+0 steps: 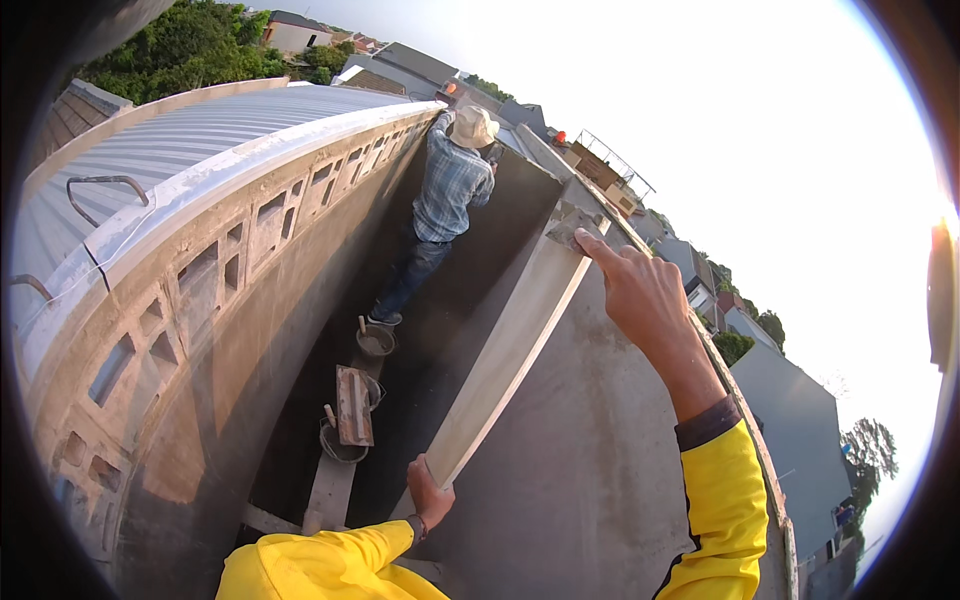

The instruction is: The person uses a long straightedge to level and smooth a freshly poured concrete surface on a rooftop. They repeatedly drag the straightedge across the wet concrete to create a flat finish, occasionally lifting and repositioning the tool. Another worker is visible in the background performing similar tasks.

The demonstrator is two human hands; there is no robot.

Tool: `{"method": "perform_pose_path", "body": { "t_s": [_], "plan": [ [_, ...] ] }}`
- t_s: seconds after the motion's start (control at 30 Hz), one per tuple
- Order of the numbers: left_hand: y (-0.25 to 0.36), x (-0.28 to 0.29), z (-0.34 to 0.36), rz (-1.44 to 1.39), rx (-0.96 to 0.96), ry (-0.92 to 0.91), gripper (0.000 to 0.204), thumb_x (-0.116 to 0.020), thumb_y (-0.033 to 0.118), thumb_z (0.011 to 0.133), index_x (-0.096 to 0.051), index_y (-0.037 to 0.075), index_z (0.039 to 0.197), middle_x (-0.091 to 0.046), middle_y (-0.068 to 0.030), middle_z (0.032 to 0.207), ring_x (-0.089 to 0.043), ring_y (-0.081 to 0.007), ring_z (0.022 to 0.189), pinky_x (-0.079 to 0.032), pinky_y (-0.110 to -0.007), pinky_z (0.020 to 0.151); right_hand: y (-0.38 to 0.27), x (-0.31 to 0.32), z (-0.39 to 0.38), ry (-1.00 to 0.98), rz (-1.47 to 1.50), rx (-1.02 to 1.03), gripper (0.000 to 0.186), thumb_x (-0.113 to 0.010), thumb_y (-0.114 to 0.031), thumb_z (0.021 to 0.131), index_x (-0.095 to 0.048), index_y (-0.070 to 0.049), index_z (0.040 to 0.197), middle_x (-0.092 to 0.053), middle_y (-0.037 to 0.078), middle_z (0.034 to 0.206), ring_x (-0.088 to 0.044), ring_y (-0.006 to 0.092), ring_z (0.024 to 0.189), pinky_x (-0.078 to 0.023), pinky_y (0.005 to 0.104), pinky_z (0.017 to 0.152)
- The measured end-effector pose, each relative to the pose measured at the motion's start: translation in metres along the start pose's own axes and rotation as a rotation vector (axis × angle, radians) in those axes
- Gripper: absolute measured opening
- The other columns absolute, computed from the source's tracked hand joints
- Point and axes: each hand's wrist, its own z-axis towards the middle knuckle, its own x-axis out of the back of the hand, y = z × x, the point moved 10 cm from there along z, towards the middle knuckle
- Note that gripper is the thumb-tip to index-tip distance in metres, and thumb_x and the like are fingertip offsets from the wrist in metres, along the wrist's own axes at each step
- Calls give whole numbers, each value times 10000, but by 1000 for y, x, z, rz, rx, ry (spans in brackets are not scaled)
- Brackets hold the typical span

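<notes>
A long, pale straightedge board [512, 350] slants up and away in front of me, beside the grey plastered wall [620, 430]. My left hand [430, 492] is closed around its lower end. At the upper end is my right hand [640, 290], its index finger stretched out and the other fingers curled. The fingertip touches a grey, mortar-smeared patch [572, 224] at the board's tip. Whether that is mortar or a thin tool blade I cannot tell, and whatever lies inside the curled fingers is hidden.
Below stand a bucket [375, 340] and a second bucket [342, 442] on planks, with a rectangular float [354, 405] between them. A co-worker [450, 190] in a hat works at the far corner. A pierced block wall [230, 260] and metal roof [220, 130] run along the left.
</notes>
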Motion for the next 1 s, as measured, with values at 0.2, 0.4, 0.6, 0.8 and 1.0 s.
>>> {"method": "perform_pose_path", "body": {
  "t_s": [0.2, 0.4, 0.6, 0.8, 1.0],
  "plan": [
    [0, -1, -1, -12, 19, 3, 716, -834, 84, 727, -436, 31, 1320, -531, -235, 1202, -533, -428, 1124, -491, -517, 977, 23, 11, -11, 17, -193, -133, 635, -568, -1, 924, -542, -277, 1495, -643, 91, 805, -642, 253, 608, -497, 397, 546],
    [-12, -16, -8, -35, 63, -57, 775, -804, 75, 736, -383, 13, 1384, -483, -261, 1241, -496, -447, 1171, -459, -528, 980, 19, 47, -20, -50, -314, -163, 625, -601, -21, 906, -546, -224, 1495, -641, 96, 839, -668, 244, 607, -518, 376, 538],
    [-4, -13, -13, -5, 65, -32, 770, -880, 95, 709, -427, 39, 1328, -529, -237, 1219, -523, -407, 1151, -494, -502, 1012, -18, 13, -32, -231, -535, -73, 627, -674, -114, 902, -532, -202, 1507, -639, 51, 868, -704, 176, 642, -519, 307, 489],
    [0, -22, -25, -20, -20, -9, 755, -870, 87, 716, -424, 43, 1324, -522, -238, 1220, -515, -407, 1159, -489, -505, 1000, -19, -6, 3, -238, -561, -47, 547, -682, -136, 914, -600, -163, 1454, -671, 43, 840, -709, 166, 669, -512, 287, 488],
    [-4, -21, -16, -29, 33, -23, 693, -863, 96, 717, -465, 38, 1282, -549, -233, 1191, -532, -412, 1137, -494, -501, 975, -31, -1, -1, -332, -558, -40, 545, -684, -136, 923, -596, -161, 1460, -679, 34, 870, -717, 148, 729, -488, 277, 489]
  ]
}}
